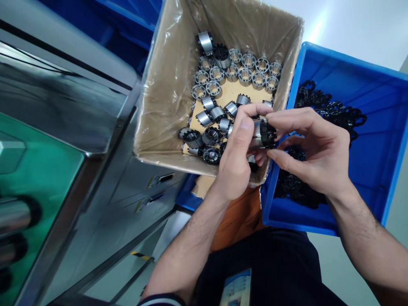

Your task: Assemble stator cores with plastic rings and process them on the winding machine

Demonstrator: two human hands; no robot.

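- Left hand (236,157) clamped around a silvery metal ring (256,135).
- Right hand (314,146), fingertips at the ring's black toothed end.
- Lined box (165,97) beyond; blue bin (376,170) beneath right hand.

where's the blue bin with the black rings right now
In the head view, the blue bin is on the right, beside the plastic-lined box.

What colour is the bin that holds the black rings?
Blue; the bin shows best in the head view.
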